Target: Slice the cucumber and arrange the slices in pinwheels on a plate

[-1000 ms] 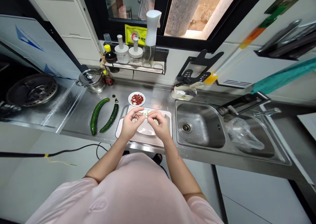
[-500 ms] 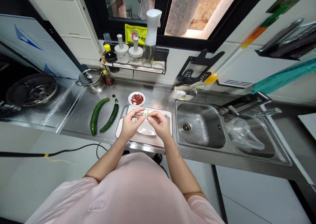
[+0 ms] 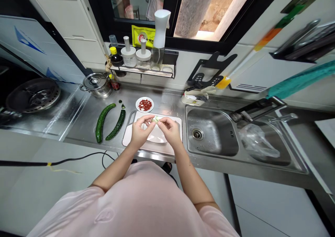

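My left hand (image 3: 140,132) and my right hand (image 3: 170,131) meet over a white plate (image 3: 157,136), fingertips pinched around pale cucumber slices (image 3: 156,119) with green rims. Fingers partly cover the slices, so how many are held is hidden. The plate rests on a light cutting board (image 3: 127,136) with a grey edge and handle. Left of the board lie a whole cucumber (image 3: 101,123) and a shorter, cut cucumber (image 3: 116,126). Small cucumber ends (image 3: 123,106) sit just above the shorter one. Behind the board, a small white dish (image 3: 144,111) holds chopped red pieces, apparently dried chili.
To the right is a steel sink (image 3: 214,139), with a clear plastic bag (image 3: 259,143) in its second basin. A lidded steel pot (image 3: 96,87) stands at the back left, near a wok (image 3: 32,96). Jars and bottles fill a wall shelf (image 3: 146,69).
My hands have shifted very slightly to the right, still pinching the cucumber slices, which are turned a little between the fingertips. The other objects stay where they were.
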Motion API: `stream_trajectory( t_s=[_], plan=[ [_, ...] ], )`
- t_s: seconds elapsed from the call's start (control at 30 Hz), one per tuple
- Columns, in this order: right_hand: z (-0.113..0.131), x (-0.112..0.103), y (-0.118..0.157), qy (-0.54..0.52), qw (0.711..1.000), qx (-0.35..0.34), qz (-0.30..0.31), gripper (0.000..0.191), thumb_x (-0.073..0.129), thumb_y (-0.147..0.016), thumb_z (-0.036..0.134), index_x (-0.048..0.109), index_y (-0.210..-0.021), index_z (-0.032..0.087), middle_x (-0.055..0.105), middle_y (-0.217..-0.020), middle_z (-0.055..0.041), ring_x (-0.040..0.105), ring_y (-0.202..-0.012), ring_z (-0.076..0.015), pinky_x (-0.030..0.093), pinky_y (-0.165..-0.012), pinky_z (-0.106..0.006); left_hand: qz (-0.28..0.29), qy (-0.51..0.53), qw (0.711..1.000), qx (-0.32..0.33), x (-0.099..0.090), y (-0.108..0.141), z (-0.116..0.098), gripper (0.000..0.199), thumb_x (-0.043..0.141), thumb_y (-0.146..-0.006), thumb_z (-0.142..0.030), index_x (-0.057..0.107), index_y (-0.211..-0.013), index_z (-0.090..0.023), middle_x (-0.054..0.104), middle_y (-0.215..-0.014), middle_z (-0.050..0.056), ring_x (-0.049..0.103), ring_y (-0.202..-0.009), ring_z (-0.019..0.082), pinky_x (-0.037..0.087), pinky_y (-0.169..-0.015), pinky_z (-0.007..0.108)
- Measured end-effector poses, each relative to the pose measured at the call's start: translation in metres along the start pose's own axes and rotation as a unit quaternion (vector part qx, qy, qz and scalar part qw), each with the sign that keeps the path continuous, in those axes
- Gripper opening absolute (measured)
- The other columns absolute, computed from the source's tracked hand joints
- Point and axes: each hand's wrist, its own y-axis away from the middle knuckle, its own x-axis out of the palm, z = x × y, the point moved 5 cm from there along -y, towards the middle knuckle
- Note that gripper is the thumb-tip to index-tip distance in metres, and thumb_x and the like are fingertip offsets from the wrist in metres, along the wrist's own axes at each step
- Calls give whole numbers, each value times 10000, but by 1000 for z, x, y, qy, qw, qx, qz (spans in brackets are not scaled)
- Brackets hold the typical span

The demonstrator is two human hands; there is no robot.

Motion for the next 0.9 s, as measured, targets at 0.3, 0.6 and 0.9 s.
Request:
stream_trajectory(
  t_s=[0.3,0.6,0.9],
  plan=[
    [-8,-5,-1,42,998,11,-34,189,610,-737,362,576,-681,184,556,-640,20,472,-602,-112,398,-586,-241,8,-42,999,9,6,2,5,244,646,-766,-279,657,-991,-186,636,-789,13,546,-695,105,447,-713,242],
    [-22,-11,-3,66,996,33,-49,183,596,-723,353,574,-663,181,553,-621,23,472,-589,-108,396,-574,-234,9,4,1000,-21,17,1,27,237,672,-732,-302,639,-929,-173,635,-807,17,554,-675,94,453,-683,235],
    [-66,-32,-14,140,988,60,23,237,554,-750,385,631,-736,161,599,-670,3,510,-615,-124,398,-584,-234,54,112,984,-126,43,-4,87,293,726,-664,-297,585,-876,-154,584,-715,-14,528,-635,73,412,-623,205]
  ],
)
